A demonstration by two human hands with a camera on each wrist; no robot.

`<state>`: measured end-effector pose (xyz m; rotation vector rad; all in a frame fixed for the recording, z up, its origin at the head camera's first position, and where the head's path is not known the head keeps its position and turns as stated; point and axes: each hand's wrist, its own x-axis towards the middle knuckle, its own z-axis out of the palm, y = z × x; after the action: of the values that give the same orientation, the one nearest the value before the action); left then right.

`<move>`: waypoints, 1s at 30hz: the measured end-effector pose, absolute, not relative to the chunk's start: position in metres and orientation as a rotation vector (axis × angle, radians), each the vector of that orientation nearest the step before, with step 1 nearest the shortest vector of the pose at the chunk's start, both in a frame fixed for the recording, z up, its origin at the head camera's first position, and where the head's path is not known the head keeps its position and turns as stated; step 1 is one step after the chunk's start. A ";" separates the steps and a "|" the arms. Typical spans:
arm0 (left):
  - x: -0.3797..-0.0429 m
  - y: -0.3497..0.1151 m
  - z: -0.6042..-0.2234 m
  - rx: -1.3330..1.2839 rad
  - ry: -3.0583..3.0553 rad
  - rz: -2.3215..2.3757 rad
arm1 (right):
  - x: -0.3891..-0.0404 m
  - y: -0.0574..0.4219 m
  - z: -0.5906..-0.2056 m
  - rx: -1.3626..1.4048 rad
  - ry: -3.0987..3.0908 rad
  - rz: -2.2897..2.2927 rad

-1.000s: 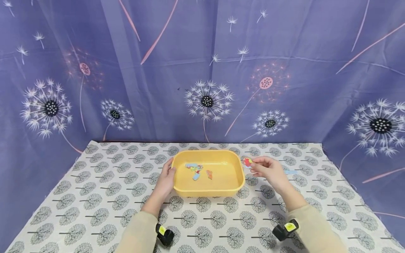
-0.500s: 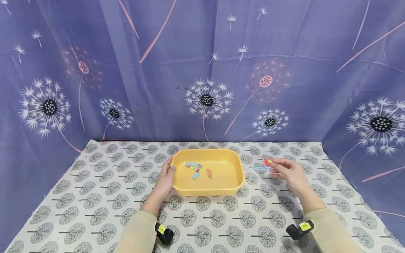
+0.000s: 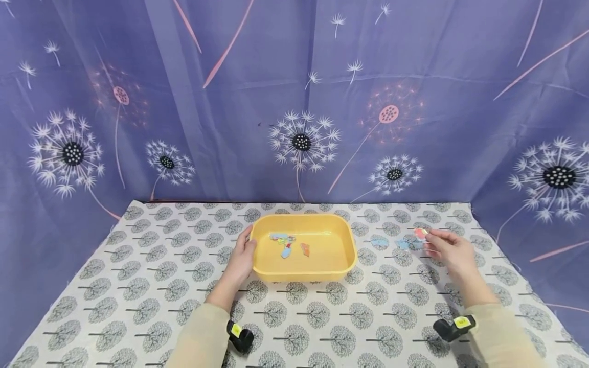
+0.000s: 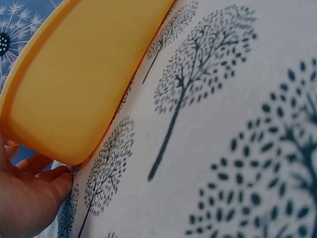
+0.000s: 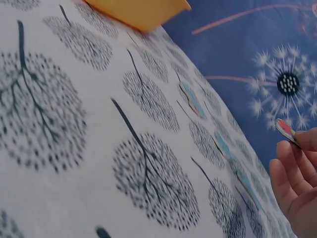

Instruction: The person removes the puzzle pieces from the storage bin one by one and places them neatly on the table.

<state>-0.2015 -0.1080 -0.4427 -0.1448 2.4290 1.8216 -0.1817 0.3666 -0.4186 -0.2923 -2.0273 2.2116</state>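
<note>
A yellow plastic basin [image 3: 299, 276] stands on the cloth in the middle of the head view. My left hand [image 3: 239, 255] holds its left end, fingers and thumb against the outer wall at the rim. Beyond the basin's right side, my right hand [image 3: 453, 251] pinches a thin, flat red-and-yellow piece [image 3: 420, 234] between thumb and fingertips, raised over the table. Close under that hand lie flat light-blue pieces [image 3: 402, 245], with another blue piece [image 3: 379, 243] nearer the basin. Inside the basin, several small multicoloured pieces [image 3: 286, 252] overlap, and an orange piece [image 3: 305, 249] lies apart from them.
A white cloth [image 3: 294, 306] printed with grey trees covers the table. Behind and at both sides hangs a purple-blue curtain [image 3: 221, 133] with dandelion prints. Each wrist wears a black camera [image 3: 240, 337].
My right hand has moved right, away from the basin, carrying the red-and-yellow piece. Blue pieces on the cloth have come into sight from behind it. The left hand stays at the basin.
</note>
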 end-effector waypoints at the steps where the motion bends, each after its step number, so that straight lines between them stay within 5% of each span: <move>1: -0.202 -0.108 -0.442 -0.137 2.431 1.822 | -0.182 0.369 -0.418 -0.318 -2.022 2.201; 30: -0.203 -0.109 -0.444 -0.136 2.422 1.822 | -0.178 0.410 -0.432 -0.744 -2.449 1.572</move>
<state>-0.2027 -0.1091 -0.4435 -0.1364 2.4219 1.8223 -0.1781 0.4103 -0.4324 -0.7436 -2.4490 1.5721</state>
